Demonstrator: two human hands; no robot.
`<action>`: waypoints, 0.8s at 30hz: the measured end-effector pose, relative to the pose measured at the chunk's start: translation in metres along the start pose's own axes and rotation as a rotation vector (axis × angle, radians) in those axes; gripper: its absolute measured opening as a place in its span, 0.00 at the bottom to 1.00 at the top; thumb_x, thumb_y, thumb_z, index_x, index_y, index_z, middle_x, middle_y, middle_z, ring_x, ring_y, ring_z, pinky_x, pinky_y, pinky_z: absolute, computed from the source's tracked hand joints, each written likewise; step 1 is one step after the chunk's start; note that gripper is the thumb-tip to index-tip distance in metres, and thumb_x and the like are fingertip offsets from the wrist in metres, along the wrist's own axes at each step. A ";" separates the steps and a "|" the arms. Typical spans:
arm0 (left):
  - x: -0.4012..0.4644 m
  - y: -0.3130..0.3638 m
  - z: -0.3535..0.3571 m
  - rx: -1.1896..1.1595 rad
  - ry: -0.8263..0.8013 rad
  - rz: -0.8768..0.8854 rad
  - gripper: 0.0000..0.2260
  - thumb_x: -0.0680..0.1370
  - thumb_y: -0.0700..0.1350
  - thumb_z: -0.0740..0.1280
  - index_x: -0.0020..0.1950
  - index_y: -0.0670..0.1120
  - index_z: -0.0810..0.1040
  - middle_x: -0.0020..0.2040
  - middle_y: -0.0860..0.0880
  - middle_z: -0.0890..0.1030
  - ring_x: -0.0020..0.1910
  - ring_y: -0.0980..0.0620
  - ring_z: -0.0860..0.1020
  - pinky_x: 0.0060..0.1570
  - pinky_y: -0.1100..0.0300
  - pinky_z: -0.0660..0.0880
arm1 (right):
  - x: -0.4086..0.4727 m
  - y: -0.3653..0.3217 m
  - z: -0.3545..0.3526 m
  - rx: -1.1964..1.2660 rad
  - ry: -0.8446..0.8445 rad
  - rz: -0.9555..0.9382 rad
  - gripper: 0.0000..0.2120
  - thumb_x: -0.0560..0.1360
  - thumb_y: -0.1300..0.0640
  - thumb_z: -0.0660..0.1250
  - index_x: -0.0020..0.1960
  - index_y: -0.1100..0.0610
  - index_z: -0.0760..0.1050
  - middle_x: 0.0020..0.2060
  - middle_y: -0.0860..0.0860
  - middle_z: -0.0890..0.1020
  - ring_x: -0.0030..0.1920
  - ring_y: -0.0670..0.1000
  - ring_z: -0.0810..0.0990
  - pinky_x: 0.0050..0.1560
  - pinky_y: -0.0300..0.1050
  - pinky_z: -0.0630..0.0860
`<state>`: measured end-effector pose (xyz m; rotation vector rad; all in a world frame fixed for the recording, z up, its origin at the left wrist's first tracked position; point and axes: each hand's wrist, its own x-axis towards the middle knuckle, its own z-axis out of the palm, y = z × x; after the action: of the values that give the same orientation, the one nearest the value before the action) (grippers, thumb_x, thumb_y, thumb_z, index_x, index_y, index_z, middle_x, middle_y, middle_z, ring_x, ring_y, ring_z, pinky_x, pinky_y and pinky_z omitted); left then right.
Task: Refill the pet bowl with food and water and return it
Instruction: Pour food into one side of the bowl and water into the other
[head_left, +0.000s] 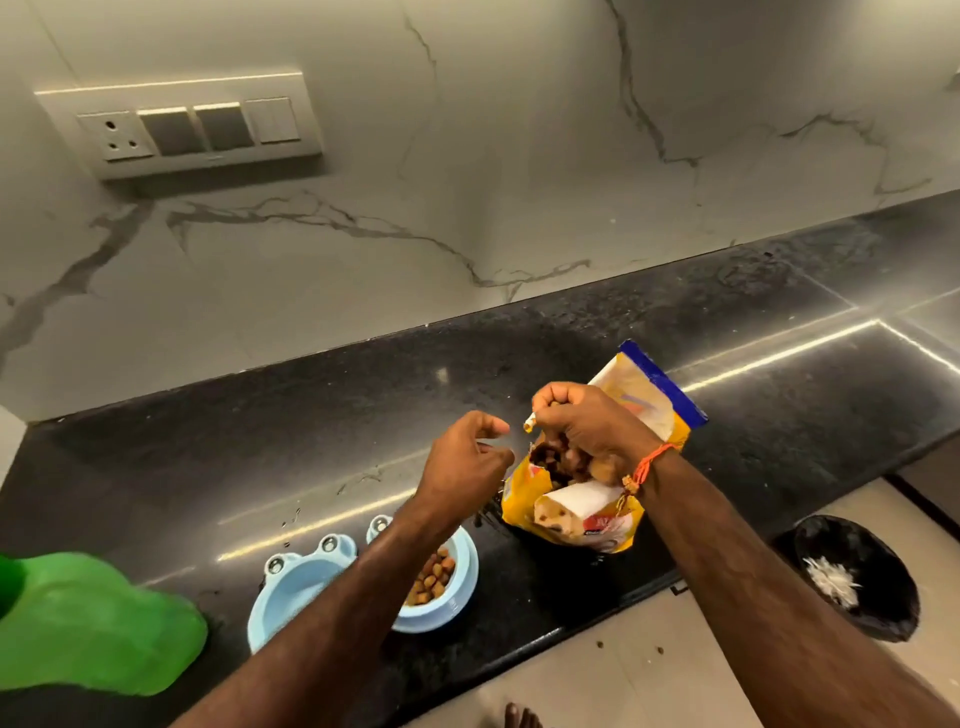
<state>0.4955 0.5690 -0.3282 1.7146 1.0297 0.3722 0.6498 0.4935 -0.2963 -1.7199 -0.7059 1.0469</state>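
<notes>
While both hands work at the yellow plastic pet-food bag (582, 514), the pale blue 2-compartment frog-shaped bowl (291, 587) sits near it.
Right hand (587, 426) pinches the bag's torn edge; left hand (462, 462) hovers with curled, empty fingers; kibble (431, 577) fills the right compartment on the black stone counter (363, 395), with a green cloth (93, 623) alongside.

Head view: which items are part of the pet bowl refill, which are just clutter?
Job: blue double pet bowl, kibble in its right well, yellow pet food bag, left hand, right hand.
Lying about: green container, black bin, wall switch panel.
</notes>
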 end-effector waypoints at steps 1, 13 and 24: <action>-0.004 -0.002 -0.007 -0.087 0.011 -0.037 0.10 0.78 0.37 0.70 0.58 0.47 0.80 0.52 0.48 0.83 0.45 0.50 0.82 0.47 0.50 0.81 | -0.001 -0.006 0.008 0.073 -0.040 0.015 0.14 0.76 0.71 0.62 0.37 0.55 0.74 0.28 0.53 0.72 0.27 0.48 0.68 0.23 0.35 0.63; -0.060 -0.082 -0.082 -0.546 0.107 -0.449 0.10 0.81 0.37 0.62 0.58 0.39 0.81 0.54 0.39 0.84 0.46 0.43 0.84 0.44 0.55 0.81 | 0.004 0.049 0.158 0.060 -0.201 0.046 0.13 0.71 0.69 0.64 0.33 0.54 0.73 0.24 0.48 0.71 0.23 0.43 0.66 0.23 0.36 0.62; -0.084 -0.105 -0.080 -0.346 0.020 -0.397 0.12 0.78 0.31 0.60 0.44 0.43 0.81 0.38 0.41 0.75 0.33 0.51 0.72 0.37 0.58 0.71 | -0.010 0.116 0.177 -0.625 -0.130 -0.699 0.11 0.65 0.64 0.67 0.45 0.52 0.79 0.46 0.47 0.77 0.49 0.48 0.74 0.51 0.41 0.71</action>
<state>0.3453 0.5609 -0.3705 1.1699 1.2114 0.2897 0.4875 0.5198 -0.4299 -1.6864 -1.7020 0.4592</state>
